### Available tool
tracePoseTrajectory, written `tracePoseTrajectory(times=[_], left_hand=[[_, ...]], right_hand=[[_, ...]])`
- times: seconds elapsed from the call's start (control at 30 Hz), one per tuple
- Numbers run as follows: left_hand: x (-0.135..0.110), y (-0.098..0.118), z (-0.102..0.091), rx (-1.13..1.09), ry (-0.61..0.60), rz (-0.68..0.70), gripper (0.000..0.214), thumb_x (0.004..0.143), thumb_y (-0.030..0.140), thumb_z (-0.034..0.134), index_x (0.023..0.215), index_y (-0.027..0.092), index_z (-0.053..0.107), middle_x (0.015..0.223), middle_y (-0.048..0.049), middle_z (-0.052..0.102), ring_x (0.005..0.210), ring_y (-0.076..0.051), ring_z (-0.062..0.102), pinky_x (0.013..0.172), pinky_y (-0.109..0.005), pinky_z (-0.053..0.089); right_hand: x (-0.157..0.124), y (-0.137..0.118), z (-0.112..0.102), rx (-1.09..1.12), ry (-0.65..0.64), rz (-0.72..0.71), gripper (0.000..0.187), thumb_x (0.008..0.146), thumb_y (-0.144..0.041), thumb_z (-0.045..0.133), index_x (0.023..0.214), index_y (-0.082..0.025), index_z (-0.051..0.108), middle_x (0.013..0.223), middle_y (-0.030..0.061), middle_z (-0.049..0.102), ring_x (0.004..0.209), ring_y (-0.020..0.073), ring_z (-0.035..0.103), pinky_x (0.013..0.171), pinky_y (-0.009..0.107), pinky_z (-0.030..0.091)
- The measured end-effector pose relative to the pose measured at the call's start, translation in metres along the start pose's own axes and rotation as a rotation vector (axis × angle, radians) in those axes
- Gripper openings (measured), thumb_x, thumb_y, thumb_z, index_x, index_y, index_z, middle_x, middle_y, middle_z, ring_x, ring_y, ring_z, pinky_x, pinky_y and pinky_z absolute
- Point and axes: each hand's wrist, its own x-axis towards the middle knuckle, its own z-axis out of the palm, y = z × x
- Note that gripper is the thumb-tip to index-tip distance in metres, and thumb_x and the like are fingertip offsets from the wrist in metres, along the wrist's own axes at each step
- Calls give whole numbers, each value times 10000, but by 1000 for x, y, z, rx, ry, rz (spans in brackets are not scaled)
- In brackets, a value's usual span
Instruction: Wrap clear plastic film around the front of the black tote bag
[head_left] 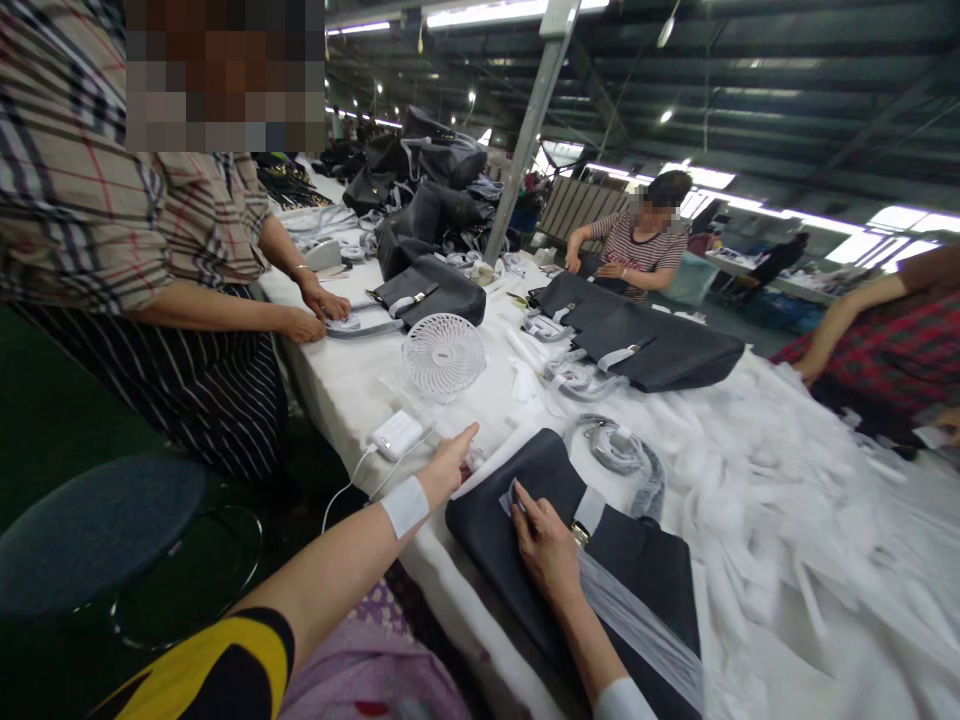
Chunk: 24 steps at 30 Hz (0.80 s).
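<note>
A dark handbag [637,580] lies flat at the near edge of the white-covered table [352,380]. My right hand [544,545] rests on the bag's front, fingers curled and pinching at a light wrapping strip beside the metal clasp [580,533]. A clear plastic film [637,625] trails from under that wrist. My left hand [448,467] reaches to the bag's upper left corner, index finger stretched out, other fingers partly folded; what it touches is hidden. A white band is on that wrist.
A small white desk fan [443,355] and a white power bank [396,434] with cable sit to the left. More dark bags [652,345] and white paper scraps [787,520] cover the table. Three other people work around it. A round stool [97,530] stands at left.
</note>
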Motion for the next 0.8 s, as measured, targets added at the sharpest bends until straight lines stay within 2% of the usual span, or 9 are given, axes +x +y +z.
tracePoseTrajectory(times=[0.13, 0.23, 0.33, 0.47, 0.53, 0.6, 0.67, 0.7, 0.8], left_hand=[[-1, 17, 4, -26, -11, 18, 404, 963, 489, 418, 1055, 123, 561, 835, -52, 645, 652, -129, 614, 640, -292, 524], [-17, 18, -3, -47, -94, 151, 386, 999, 414, 325, 1196, 163, 543, 1072, -115, 671, 883, -151, 667, 804, -288, 533], [-37, 15, -10, 19, -220, 338, 446, 1001, 461, 283, 1318, 234, 500, 1276, -100, 614, 1133, -171, 608, 982, -306, 470], [-56, 10, -5, 370, -372, 754, 546, 985, 518, 282, 1360, 179, 489, 1356, -110, 562, 1298, -213, 486, 1134, -375, 335], [-63, 5, 1, 606, -437, 954, 499, 986, 454, 320, 1363, 175, 491, 1391, -99, 532, 1336, -216, 440, 1164, -392, 297], [-68, -4, 7, 862, -566, 1120, 470, 978, 359, 351, 1401, 178, 448, 1442, -90, 478, 1378, -214, 377, 1182, -406, 275], [-71, -16, 12, 1100, -670, 1213, 489, 966, 301, 367, 1439, 179, 393, 1483, -92, 424, 1413, -223, 315, 1191, -434, 253], [-72, -22, 14, 1192, -677, 1236, 496, 964, 289, 370, 1448, 180, 380, 1494, -98, 407, 1423, -231, 293, 1191, -451, 245], [-73, -38, 20, 1312, -591, 1234, 493, 976, 297, 359, 1457, 191, 371, 1501, -118, 390, 1429, -255, 278, 1179, -480, 250]], right_hand=[[0, 0, 0, 11, 17, -14, 459, 997, -430, 331, 1342, -212, 542, 766, 20, 530, 634, 147, 560, 610, 264, 436], [-1, 1, 1, 10, 21, -15, 461, 1000, -432, 320, 1343, -215, 539, 766, 21, 527, 635, 146, 555, 612, 263, 435], [-1, 0, 0, -7, 6, -1, 463, 1001, -438, 310, 1335, -221, 546, 767, 20, 522, 629, 148, 549, 613, 266, 435], [-1, -1, -1, -16, -19, 19, 450, 995, -434, 333, 1348, -239, 535, 784, 23, 538, 650, 152, 557, 620, 261, 436], [-1, -1, 0, -26, -29, 28, 432, 990, -419, 355, 1340, -245, 540, 800, 30, 565, 666, 154, 564, 619, 255, 434], [-1, 0, 1, -44, -50, 43, 377, 973, -367, 388, 1240, -228, 615, 828, 46, 606, 703, 166, 586, 641, 260, 444], [-1, 0, 2, -61, -73, 68, 304, 925, -289, 441, 1082, -186, 680, 889, 78, 652, 782, 194, 614, 701, 281, 465], [0, 1, 2, -64, -83, 79, 269, 891, -251, 466, 1014, -168, 691, 920, 96, 668, 824, 210, 623, 734, 293, 474], [-1, 2, 2, -63, -114, 105, 245, 809, -174, 500, 960, -145, 690, 944, 120, 696, 863, 233, 638, 770, 306, 486]])
